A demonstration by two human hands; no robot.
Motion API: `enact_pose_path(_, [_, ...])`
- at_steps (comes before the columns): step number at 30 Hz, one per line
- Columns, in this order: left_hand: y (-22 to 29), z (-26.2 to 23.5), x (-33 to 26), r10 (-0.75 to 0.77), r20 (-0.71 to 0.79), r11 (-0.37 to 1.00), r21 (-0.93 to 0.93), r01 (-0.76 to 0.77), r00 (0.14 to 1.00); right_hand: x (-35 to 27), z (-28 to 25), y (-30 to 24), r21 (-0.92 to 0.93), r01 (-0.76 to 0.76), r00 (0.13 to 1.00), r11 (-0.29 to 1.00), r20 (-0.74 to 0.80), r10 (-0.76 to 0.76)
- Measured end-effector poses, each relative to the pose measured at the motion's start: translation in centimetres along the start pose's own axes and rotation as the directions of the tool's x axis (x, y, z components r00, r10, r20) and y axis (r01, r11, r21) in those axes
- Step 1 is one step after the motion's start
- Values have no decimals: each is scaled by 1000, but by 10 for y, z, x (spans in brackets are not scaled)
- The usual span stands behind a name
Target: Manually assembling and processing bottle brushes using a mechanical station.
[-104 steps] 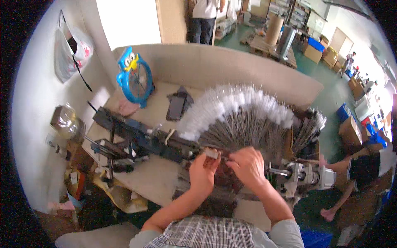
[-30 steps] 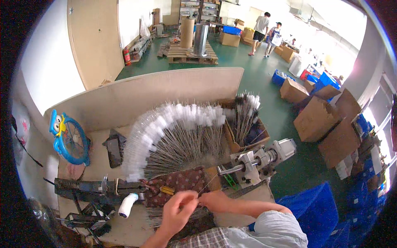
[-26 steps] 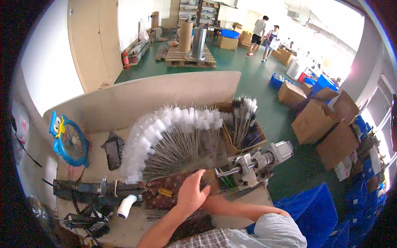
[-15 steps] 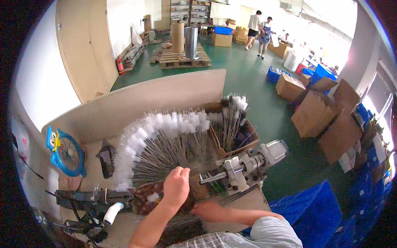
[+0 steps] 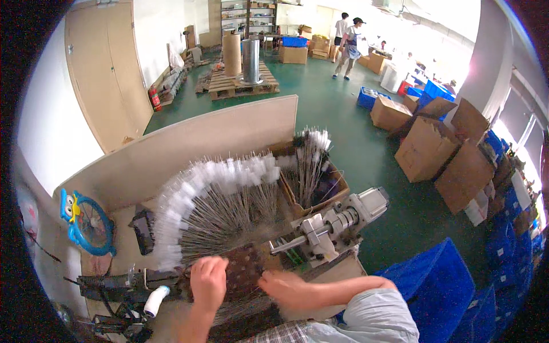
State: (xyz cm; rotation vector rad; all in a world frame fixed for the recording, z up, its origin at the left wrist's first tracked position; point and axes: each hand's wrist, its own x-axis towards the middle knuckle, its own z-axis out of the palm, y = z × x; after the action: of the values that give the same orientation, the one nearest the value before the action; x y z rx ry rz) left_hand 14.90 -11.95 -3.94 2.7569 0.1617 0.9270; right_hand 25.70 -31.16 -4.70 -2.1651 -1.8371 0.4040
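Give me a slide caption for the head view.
Both hands rest on a brown perforated block holding fanned white-tipped wire brushes.

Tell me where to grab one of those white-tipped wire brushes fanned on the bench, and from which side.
Probably by the bare wire stem, near where the white-tipped wire brushes converge in front of the left hand, coming from the person's side. The white tips fan outward away from the person and look soft; the stems bunch together by the hands, within reach of the right hand too.
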Motion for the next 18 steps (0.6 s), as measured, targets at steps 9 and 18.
enact_pose_path(9, [15, -73, -91, 18, -288, 992, -113, -52, 958, 40, -83, 40, -221, -71, 934, 973, -356, -13])
enact_pose_path(18, [11, -47, -117, -499, 148, 776, -363, 516, 854, 57, -83, 50, 73, -158, 987, 985, -8, 159])
